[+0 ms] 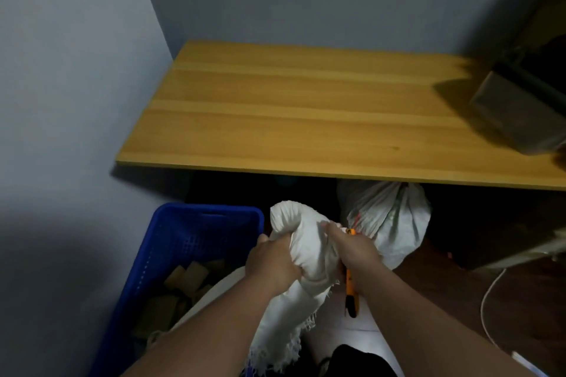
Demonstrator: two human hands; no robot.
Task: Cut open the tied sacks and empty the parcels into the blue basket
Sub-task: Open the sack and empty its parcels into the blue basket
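Both hands, left (272, 263) and right (356, 251), clamp the floppy white woven sack (309, 242); right also pinches an orange utility knife (350, 294), so bunch the cloth tight

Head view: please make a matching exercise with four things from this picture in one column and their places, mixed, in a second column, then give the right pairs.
Things:
1. white sack
2. tied sack
3. brown parcels
4. orange utility knife

Places:
A. inside the blue basket
B. under the wooden table edge, on the floor
C. gripped by both the left hand and the right hand
D. in the right hand only, beside the cloth

Pairs: 1-C, 2-B, 3-A, 4-D
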